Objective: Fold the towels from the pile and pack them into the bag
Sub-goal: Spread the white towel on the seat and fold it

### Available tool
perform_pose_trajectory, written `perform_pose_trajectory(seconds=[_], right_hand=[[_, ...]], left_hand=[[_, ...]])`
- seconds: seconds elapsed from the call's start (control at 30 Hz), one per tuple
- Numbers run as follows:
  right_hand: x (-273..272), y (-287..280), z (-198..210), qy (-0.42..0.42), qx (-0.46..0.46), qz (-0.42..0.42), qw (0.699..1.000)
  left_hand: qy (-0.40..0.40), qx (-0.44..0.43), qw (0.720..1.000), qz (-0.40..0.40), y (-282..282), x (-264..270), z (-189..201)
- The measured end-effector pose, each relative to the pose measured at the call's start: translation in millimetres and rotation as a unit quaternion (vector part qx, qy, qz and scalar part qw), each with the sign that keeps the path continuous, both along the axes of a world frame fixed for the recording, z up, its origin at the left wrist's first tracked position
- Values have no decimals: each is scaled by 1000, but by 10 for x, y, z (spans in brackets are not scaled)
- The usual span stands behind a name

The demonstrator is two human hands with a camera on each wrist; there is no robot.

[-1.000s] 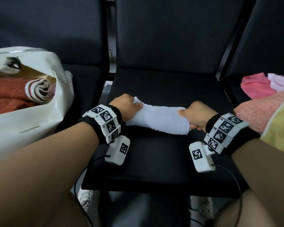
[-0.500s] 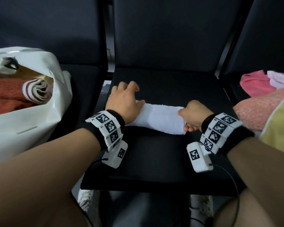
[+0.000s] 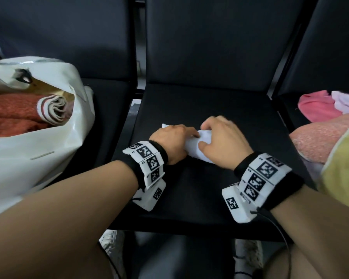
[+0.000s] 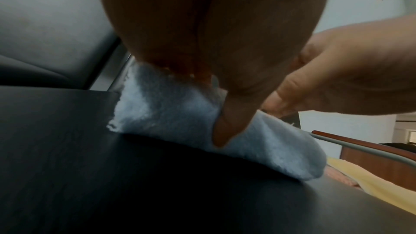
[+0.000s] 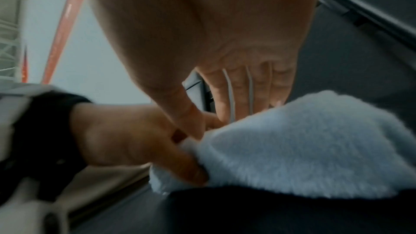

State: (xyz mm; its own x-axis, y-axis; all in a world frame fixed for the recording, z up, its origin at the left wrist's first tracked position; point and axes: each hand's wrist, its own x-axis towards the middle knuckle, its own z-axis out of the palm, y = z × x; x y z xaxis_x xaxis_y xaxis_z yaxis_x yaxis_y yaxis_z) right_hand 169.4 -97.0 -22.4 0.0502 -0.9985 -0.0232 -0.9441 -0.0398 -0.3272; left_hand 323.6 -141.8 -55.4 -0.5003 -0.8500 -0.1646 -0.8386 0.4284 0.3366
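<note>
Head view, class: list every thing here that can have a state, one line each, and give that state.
white towel: folded small, lying on the black seat, under both hands
left hand: grips the towel's left part
right hand: fingers spread, presses the towel's right part
white bag: open, folded towels inside
striped towel: rolled, in the bag
pink towel: unfolded, in the pile on the right seat

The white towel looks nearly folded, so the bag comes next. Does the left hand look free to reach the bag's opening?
Probably yes. The bag sits on the next seat at the left hand's side, mouth open toward it, nothing between. The hand presses the white towel.
</note>
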Motion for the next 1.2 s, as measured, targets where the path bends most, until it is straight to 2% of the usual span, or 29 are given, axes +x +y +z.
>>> perform_pose_trajectory(seconds=[0.13,0.33,0.43,0.6,0.83,1.0,1.2], right_hand=[[186,105,-67,86,47,68,993],[149,100,-53,134,26,18,990],[126,94,9,113,34,5,993],[102,100,106,65,38,2,997],[282,281,350,7,-17,34,999],[624,428,623,-18,-74,80,994],[1304,439,1114,-28,-140,139,980]], left_hand=[[12,-2,1000,28,-12,10,40],[55,49,996,40,-4,65,164],[59,43,996,48,28,69,208],[5,-37,999,37,98,88,221],[21,-93,992,80,326,418,453],[33,-141,983,108,559,887,798],[0,-217,964,155,778,1559,1458]])
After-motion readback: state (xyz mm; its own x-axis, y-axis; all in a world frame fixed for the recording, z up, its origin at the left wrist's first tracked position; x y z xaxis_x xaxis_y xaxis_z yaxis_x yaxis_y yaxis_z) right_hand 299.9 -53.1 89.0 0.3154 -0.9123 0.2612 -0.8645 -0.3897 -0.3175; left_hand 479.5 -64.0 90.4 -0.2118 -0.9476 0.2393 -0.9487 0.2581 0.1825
